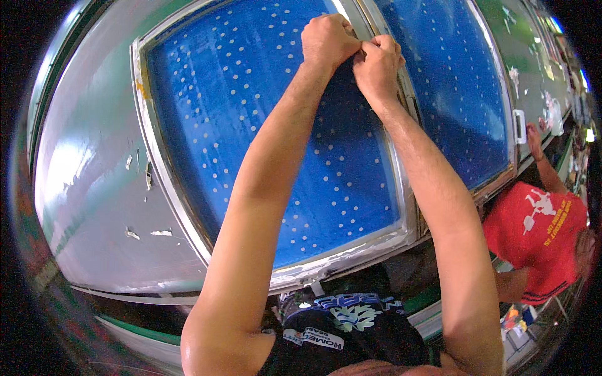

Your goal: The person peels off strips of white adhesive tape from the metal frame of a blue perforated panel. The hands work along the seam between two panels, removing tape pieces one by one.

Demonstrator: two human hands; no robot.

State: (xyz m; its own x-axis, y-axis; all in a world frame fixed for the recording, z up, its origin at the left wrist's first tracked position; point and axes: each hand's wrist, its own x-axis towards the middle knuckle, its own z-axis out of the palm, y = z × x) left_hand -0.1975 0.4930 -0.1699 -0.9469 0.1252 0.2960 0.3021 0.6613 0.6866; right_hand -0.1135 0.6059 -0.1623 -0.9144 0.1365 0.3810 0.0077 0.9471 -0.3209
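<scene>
A screen-printing frame [178, 192] with pale metal sides lies before me. Its blue mesh [221, 117] carries rows of small light dots. My left hand [330, 40] is over the mesh near the frame's right side, fingers curled and knuckles up. Close against it, my right hand [380, 66] is at that same side rail, with its thumb and fingers bent together. The fingertips of both hands meet near the rail. Whether something thin is pinched between them is hidden. Both forearms reach across the frame.
A second blue screen [461, 94] adjoins on the right. A white handle-like piece [519, 127] sits at its edge. Torn scraps [162, 232] stick to the grey table [103, 211] at left. A co-worker in a red shirt [536, 239] stands at right, one hand [533, 140] near that handle.
</scene>
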